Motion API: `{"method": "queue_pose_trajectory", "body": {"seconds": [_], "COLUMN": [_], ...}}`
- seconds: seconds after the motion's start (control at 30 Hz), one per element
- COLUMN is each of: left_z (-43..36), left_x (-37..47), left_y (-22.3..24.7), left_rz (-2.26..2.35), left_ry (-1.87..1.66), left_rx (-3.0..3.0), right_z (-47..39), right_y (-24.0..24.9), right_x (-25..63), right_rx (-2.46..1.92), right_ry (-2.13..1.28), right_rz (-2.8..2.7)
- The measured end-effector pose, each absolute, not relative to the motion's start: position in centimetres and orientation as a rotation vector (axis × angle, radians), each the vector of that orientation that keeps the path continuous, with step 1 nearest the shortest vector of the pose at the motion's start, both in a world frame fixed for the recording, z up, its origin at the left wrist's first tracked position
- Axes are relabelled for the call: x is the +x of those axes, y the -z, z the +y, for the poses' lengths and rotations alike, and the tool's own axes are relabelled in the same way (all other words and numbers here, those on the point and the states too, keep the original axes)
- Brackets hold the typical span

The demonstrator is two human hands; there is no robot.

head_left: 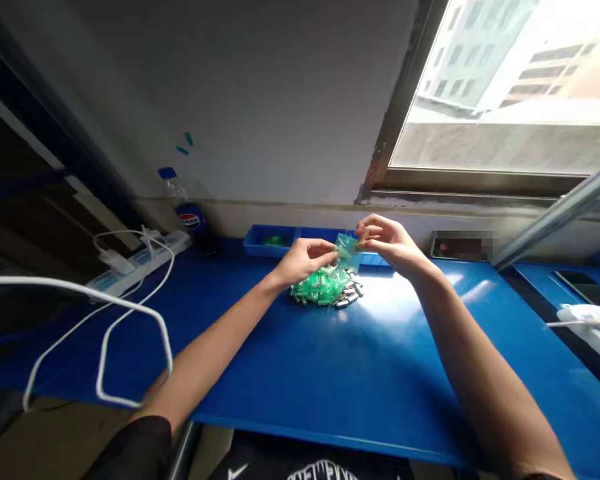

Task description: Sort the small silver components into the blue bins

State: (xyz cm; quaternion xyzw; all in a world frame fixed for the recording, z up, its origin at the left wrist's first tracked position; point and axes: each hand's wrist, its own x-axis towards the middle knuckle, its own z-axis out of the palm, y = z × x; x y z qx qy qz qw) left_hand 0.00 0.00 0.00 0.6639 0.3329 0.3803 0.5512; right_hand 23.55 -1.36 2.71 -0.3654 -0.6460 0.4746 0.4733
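A small clear greenish plastic bag (347, 253) is held up between my two hands, above the table. My left hand (307, 259) pinches its left edge between thumb and fingers. At the bag's upper right, my right hand (384, 241) has its thumb and fingertips closed on the edge. Whatever the bag contains is too small to make out. Just below lies a heap of green translucent pieces (323, 287), with several small metallic cylinder-like parts (349, 295) at its right side.
Behind the heap is a blue divided tray (254, 248) with green pieces in its left section. A cola bottle (193, 217) stands back left, beside a power strip (140, 267) and looping white cable (105, 333). A phone (460, 247) leans on the wall beneath the window.
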Motion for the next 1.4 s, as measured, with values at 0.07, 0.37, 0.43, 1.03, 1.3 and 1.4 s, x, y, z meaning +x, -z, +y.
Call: {"method": "queue_pose_trajectory", "body": {"seconds": [0.07, 0.37, 0.43, 1.03, 1.3, 1.4], "left_z": [0.0, 1.9, 2.6, 0.9, 0.0, -0.3], "left_x": [-0.1, -2.7, -4.0, -2.3, -1.0, -0.7], "left_y": [0.1, -0.3, -0.4, -0.3, 1.0, 1.2], "left_rz": [0.788, 1.123, 1.370, 1.355, 0.988, 0.924], "left_ry": [-0.886, -1.130, -1.212, -0.891, -0.574, -0.485], "left_rx": [1.562, 1.915, 2.073, 2.526, 2.653, 2.687], "right_z": [-1.2, -0.7, -0.6, 0.7, 0.7, 0.5], "right_y": [-2.5, -1.8, -1.3, 1.8, 1.8, 1.2], "right_x": [23.5, 23.3, 23.4, 22.9, 22.9, 23.0], "right_rx": [-0.885, -1.217, -1.431, -1.675, -1.611, -1.528], "right_ry": [-1.161, -1.041, -0.853, -0.767, -1.207, -1.315], "right_rz": [-1.579, -1.727, -1.898, -2.174, -1.814, -1.697]}}
